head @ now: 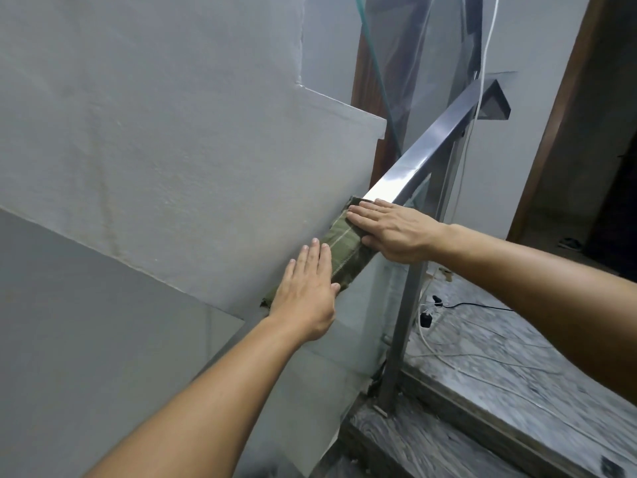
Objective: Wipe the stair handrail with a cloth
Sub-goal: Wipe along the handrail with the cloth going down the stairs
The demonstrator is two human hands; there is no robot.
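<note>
On handrail (424, 157), cloth (344, 248), left hand (305, 291), right hand (393, 231) pressing flat, fingers extended

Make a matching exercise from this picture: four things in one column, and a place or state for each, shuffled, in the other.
Things:
1. cloth
2. left hand
3. right hand
4. white cable

Places or states:
A. pressed flat on the cloth's upper end
B. draped over the handrail
C. hanging down past the rail's far end
D. flat on the cloth's lower end

Pairs: 1-B, 2-D, 3-A, 4-C
</note>
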